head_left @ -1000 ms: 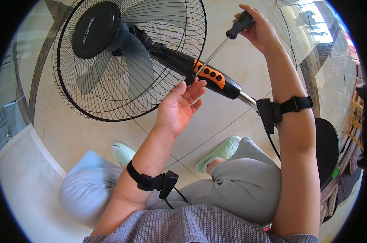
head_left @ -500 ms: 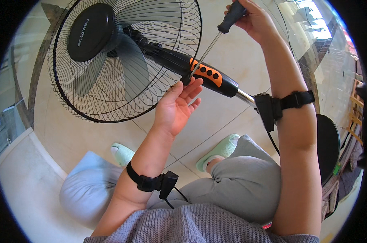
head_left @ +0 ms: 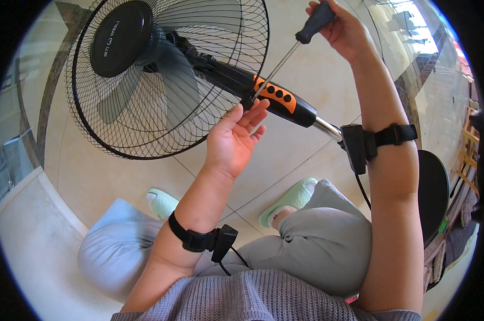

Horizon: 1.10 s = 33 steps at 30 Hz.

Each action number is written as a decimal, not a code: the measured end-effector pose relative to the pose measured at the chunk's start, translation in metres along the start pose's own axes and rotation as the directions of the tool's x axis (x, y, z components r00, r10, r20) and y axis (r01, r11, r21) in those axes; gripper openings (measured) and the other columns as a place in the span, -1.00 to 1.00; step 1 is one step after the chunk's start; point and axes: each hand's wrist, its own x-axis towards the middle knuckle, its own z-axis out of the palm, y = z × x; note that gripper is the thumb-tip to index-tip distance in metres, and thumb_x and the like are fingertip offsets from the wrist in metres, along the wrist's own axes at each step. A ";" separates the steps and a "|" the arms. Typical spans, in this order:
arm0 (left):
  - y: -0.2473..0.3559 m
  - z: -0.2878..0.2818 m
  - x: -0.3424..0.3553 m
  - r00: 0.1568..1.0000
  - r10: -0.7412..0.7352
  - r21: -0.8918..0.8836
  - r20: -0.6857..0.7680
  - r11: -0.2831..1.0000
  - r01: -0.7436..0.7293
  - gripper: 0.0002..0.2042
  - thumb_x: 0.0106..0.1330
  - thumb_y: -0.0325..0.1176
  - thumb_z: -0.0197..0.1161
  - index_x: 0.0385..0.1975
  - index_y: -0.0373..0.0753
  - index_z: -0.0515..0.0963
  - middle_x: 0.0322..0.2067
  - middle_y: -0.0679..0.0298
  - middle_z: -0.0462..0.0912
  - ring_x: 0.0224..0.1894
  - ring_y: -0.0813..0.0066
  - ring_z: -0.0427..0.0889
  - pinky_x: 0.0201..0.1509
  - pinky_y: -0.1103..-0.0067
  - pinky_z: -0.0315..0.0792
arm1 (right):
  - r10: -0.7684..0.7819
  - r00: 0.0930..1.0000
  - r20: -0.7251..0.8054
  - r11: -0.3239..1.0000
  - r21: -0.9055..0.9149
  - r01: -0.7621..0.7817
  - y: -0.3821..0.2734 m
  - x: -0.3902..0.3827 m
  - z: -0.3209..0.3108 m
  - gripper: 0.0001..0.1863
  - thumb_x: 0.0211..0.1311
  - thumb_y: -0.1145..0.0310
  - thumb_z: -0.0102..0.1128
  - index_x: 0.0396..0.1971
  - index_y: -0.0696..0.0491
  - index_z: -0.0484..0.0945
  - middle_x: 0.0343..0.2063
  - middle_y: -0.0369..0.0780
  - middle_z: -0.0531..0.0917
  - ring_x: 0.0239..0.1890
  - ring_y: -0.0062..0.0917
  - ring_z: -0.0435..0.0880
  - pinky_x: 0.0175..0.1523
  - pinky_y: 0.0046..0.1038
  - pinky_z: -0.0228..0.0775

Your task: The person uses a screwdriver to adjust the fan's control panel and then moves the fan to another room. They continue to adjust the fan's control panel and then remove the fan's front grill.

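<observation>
A black standing fan lies tilted in front of me, its round wire guard (head_left: 170,155) at the upper left and its orange button panel (head_left: 277,94) on the neck. At the guard's right rim, my left hand (head_left: 232,142) pinches a small black clip (head_left: 247,102) between thumb and fingers, palm turned up. My right hand (head_left: 350,33) grips the dark handle of a screwdriver (head_left: 280,65) at the upper right. Its metal shaft slants down left, and the tip meets the clip by my left fingertips; the exact contact point is hidden. Grey blades (head_left: 178,88) show through the wires.
The fan's chrome pole (head_left: 328,129) runs behind my right forearm toward a dark round base (head_left: 432,195). Black straps with small boxes (head_left: 223,242) and cables sit on both arms. My green slippers (head_left: 290,202) rest on the tiled floor (head_left: 252,187). A glass-topped table (head_left: 432,91) stands at right.
My right hand and the screwdriver have shifted slightly right and down. The fan head has turned or tilted a little, moving slightly up and right, with my left hand still on the clip.
</observation>
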 end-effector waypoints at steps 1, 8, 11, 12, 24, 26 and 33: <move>0.000 0.000 0.000 1.000 0.014 -0.006 0.009 1.000 -0.014 -0.69 0.24 -0.17 -0.01 -0.15 -0.22 0.47 -0.05 0.20 0.49 0.02 0.45 0.35 0.10 0.42 0.09 | 0.008 0.998 -0.059 1.000 -0.028 -0.009 0.001 -0.001 -0.002 -0.76 0.16 0.24 0.04 -0.25 0.06 0.43 -0.34 -0.18 0.58 -0.27 -0.43 0.59 -0.20 -0.42 0.50; 0.000 -0.002 0.002 1.000 0.004 0.011 0.014 1.000 -0.004 -0.70 0.23 -0.17 0.01 -0.19 -0.22 0.49 -0.03 0.21 0.47 0.05 0.44 0.33 0.11 0.41 0.08 | 0.075 0.974 -0.215 0.971 -0.208 -0.121 0.009 0.005 -0.010 -0.74 0.11 0.22 0.09 -0.31 0.09 0.43 -0.43 -0.19 0.58 -0.38 -0.46 0.60 -0.22 -0.45 0.48; 0.000 -0.004 0.002 1.000 0.016 0.014 0.025 1.000 -0.016 -0.70 0.23 -0.17 0.01 -0.18 -0.22 0.48 -0.02 0.21 0.46 0.06 0.44 0.33 0.11 0.41 0.08 | 0.004 0.961 -0.275 0.941 -0.325 -0.096 0.016 0.006 -0.017 -0.65 0.02 0.18 0.23 -0.32 0.13 0.44 -0.47 -0.19 0.58 -0.39 -0.52 0.61 -0.25 -0.53 0.50; 0.000 -0.004 0.002 1.000 0.015 0.016 0.014 1.000 -0.016 -0.70 0.23 -0.17 0.01 -0.17 -0.22 0.48 -0.02 0.21 0.46 0.05 0.44 0.33 0.11 0.41 0.08 | 0.004 0.955 -0.296 0.934 -0.339 -0.109 0.017 0.004 -0.019 -0.65 0.02 0.18 0.23 -0.34 0.14 0.45 -0.46 -0.18 0.58 -0.39 -0.52 0.61 -0.24 -0.53 0.50; -0.004 0.001 0.002 0.996 0.087 0.056 0.025 0.995 -0.088 -0.74 0.22 -0.21 0.06 -0.17 -0.18 0.46 -0.06 0.24 0.49 -0.01 0.49 0.39 0.06 0.49 0.17 | 0.078 0.995 -0.066 0.997 0.004 -0.078 0.001 -0.015 -0.011 -0.75 0.18 0.23 -0.03 -0.25 0.08 0.41 -0.36 -0.14 0.58 -0.29 -0.39 0.58 -0.16 -0.38 0.46; -0.007 0.002 0.000 0.991 0.133 0.087 0.002 0.987 -0.133 -0.76 0.20 -0.24 0.11 -0.18 -0.16 0.47 -0.10 0.26 0.52 -0.04 0.51 0.42 0.03 0.51 0.21 | 0.058 0.997 0.051 0.997 0.053 -0.060 0.001 -0.014 -0.014 -0.73 0.18 0.22 -0.05 -0.22 0.09 0.40 -0.33 -0.13 0.58 -0.25 -0.36 0.58 -0.14 -0.38 0.46; -0.009 0.008 0.001 0.982 0.157 0.024 -0.105 0.988 -0.155 -0.81 0.14 -0.30 0.20 -0.27 -0.17 0.49 -0.25 0.31 0.59 -0.14 0.56 0.50 -0.05 0.57 0.27 | -0.011 1.000 0.010 0.998 0.064 0.011 0.006 -0.012 -0.016 -0.72 0.20 0.24 -0.05 -0.18 0.09 0.40 -0.30 -0.16 0.58 -0.22 -0.40 0.58 -0.16 -0.42 0.47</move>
